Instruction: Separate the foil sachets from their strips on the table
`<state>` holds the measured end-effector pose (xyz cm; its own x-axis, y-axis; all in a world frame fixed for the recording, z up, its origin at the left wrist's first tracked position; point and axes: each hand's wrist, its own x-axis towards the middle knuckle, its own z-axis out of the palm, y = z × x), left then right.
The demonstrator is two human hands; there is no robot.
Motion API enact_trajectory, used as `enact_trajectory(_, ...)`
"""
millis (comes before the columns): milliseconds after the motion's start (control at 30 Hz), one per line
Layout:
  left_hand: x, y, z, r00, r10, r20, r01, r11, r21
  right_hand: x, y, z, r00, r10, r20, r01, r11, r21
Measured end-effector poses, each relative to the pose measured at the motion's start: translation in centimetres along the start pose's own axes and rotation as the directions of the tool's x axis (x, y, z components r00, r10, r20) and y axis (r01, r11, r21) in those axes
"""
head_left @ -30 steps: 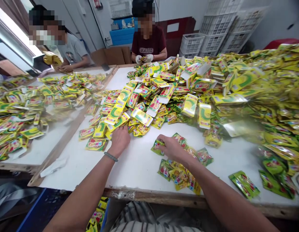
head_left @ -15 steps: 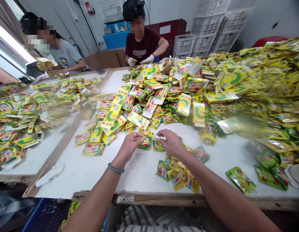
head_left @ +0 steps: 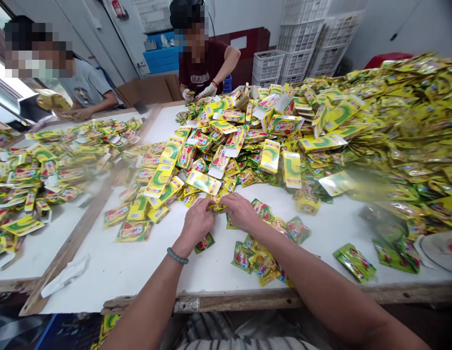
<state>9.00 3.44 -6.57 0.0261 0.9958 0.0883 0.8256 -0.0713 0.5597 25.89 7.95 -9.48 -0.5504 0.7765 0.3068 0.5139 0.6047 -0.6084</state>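
Note:
My left hand (head_left: 198,222) and my right hand (head_left: 239,212) meet over the white table (head_left: 149,265), fingers closed on the two ends of a small yellow sachet (head_left: 217,207). Fingers partly cover it. A green sachet (head_left: 204,243) lies on the table below my left hand. Another green sachet (head_left: 230,222) shows beside my right fingers. Several green and yellow sachets (head_left: 262,262) lie loose under my right forearm. Just beyond my hands rises a heap of yellow printed cartons (head_left: 204,182) mixed with sachets.
A large mound of sachets (head_left: 404,126) covers the right side. Single green packets (head_left: 354,262) lie near the front edge. A wooden strip (head_left: 76,228) divides off more cartons (head_left: 36,165) at left. Two people sit across the table. White crates (head_left: 297,41) stand behind.
My hands have come together on a yellow sachet. The green sachet that was by my left fingers now lies lower on the table. The view has shifted slightly.

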Motion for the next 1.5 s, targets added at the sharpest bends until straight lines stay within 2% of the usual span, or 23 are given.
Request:
enact_trajectory(100, 0.2, -0.3, 0.2, 1.000, 0.025, -0.012, -0.026, 0.992, -0.121, 0.3, -0.2, -0.4, 0.982, 0.183, -0.042, -0.171, 0.963, 0.208)
enact_trajectory(167, 0.0, -0.5, 0.4, 1.000, -0.008, -0.005, 0.006, 0.967, -0.254, 0.3, -0.4, -0.9, 0.960, 0.280, -0.012, -0.254, 0.887, 0.386)
enact_trajectory(267, -0.5, -0.3, 0.6, 0.990, -0.115, 0.081, 0.141, 0.837, -0.528, 0.2, -0.6, -1.4, 0.934, 0.353, 0.047, -0.310, 0.741, 0.596)
enact_trajectory(333, -0.6, 0.0, 0.8, 0.975, -0.176, 0.133, 0.220, 0.728, -0.650, 0.0, -0.8, -1.5, 0.924, 0.374, 0.085, -0.333, 0.671, 0.663)
enact_trajectory(400, -0.7, 0.1, 0.9, 0.962, -0.221, 0.162, 0.271, 0.684, -0.678, -0.4, -0.9, -1.5, 0.915, 0.390, 0.106, -0.363, 0.679, 0.638)
enact_trajectory(467, -0.7, 0.2, 1.0, 0.953, -0.231, 0.193, 0.300, 0.674, -0.675, -0.7, -1.1, -1.5, 0.913, 0.397, 0.091, -0.376, 0.737, 0.562)
enact_trajectory(533, -0.6, 0.2, 1.0, 0.952, -0.210, 0.224, 0.307, 0.642, -0.703, -1.1, -1.2, -1.5, 0.921, 0.384, 0.073, -0.365, 0.779, 0.509)
enact_trajectory(600, -0.6, 0.3, 0.9, 0.950, -0.178, 0.256, 0.312, 0.583, -0.750, -1.2, -1.2, -1.6, 0.916, 0.393, 0.079, -0.379, 0.786, 0.489)
enact_trajectory(700, -0.6, 0.4, 0.9, 0.932, -0.169, 0.321, 0.361, 0.522, -0.773, -1.2, -1.2, -1.5, 0.884, 0.460, 0.082, -0.442, 0.765, 0.470)
enact_trajectory(800, -0.6, 0.4, 0.8, 0.921, -0.188, 0.342, 0.390, 0.488, -0.781, -1.0, -1.1, -1.8, 0.861, 0.507, 0.046, -0.451, 0.718, 0.530)
enact_trajectory(1000, -0.6, 0.4, 0.7, 0.889, -0.299, 0.347, 0.435, 0.312, -0.844, -0.8, -1.0, -3.1, 0.887, 0.457, 0.069, -0.380, 0.637, 0.670)
enact_trajectory(1067, -0.6, 0.5, 0.7, 0.886, -0.316, 0.341, 0.427, 0.263, -0.865, -0.8, -1.0, -3.0, 0.880, 0.473, 0.040, -0.384, 0.660, 0.646)
enact_trajectory(1133, -0.6, 0.7, 0.7, 0.897, -0.296, 0.327, 0.404, 0.250, -0.880, -0.8, -1.0, -2.8, 0.862, 0.506, -0.028, -0.400, 0.714, 0.575)
enact_trajectory(1200, -0.7, 0.9, 0.7, 0.912, -0.246, 0.328, 0.391, 0.287, -0.875, -0.8, -1.1, -2.5, 0.853, 0.520, -0.052, -0.417, 0.737, 0.531)
enact_trajectory(1267, -0.8, 1.0, 0.7, 0.918, -0.204, 0.339, 0.392, 0.343, -0.854, -0.8, -1.2, -2.5, 0.864, 0.504, 0.001, -0.426, 0.729, 0.535)
enact_trajectory(1333, -1.0, 1.2, 0.8, 0.917, -0.189, 0.352, 0.399, 0.377, -0.836, -0.9, -1.5, -2.6, 0.884, 0.467, 0.000, -0.407, 0.769, 0.492)
enact_trajectory(1433, -1.1, 1.5, 0.9, 0.912, -0.203, 0.357, 0.408, 0.352, -0.842, -1.2, -2.0, -2.7, 0.926, 0.337, -0.170, -0.281, 0.917, 0.283)
enact_trajectory(1500, -1.2, 1.5, 1.1, 0.909, -0.221, 0.355, 0.410, 0.306, -0.860, -1.4, -2.2, -2.7, 0.939, 0.238, -0.247, -0.197, 0.964, 0.180)
